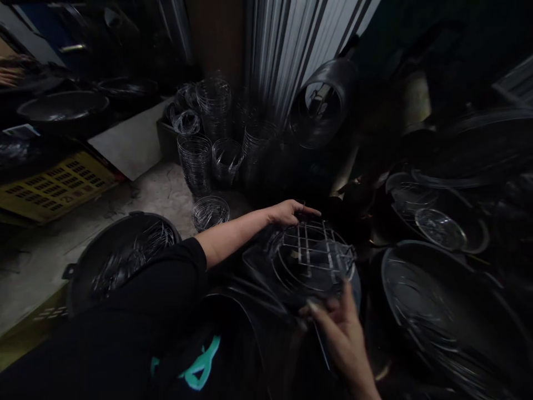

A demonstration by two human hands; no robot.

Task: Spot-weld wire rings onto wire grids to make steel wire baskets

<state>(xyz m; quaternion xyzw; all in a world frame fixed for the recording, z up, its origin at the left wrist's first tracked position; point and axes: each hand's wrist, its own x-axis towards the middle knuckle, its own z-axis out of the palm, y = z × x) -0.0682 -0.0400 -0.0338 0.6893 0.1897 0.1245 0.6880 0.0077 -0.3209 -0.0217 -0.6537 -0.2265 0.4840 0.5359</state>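
Note:
A round wire grill rack (307, 250), with crossed bars over a hoop, lies in front of me above dark cloth. My left hand (287, 213) is at its far edge, index finger stretched along the rim and the other fingers bent against it. Close to the near edge is my right hand (343, 336), blurred, with thumb and index finger apart and the other fingers curled. A thin pale strip shows below that palm; what it is I cannot make out.
At right stand dark basins (416, 289) holding wire pieces and wire rings (441, 229). Stacks of wire hoops (195, 164) stand on the floor ahead. Left are a basin of cut wires (133, 255) and a yellow crate (62, 180). Another person's hand (10, 75) shows far left.

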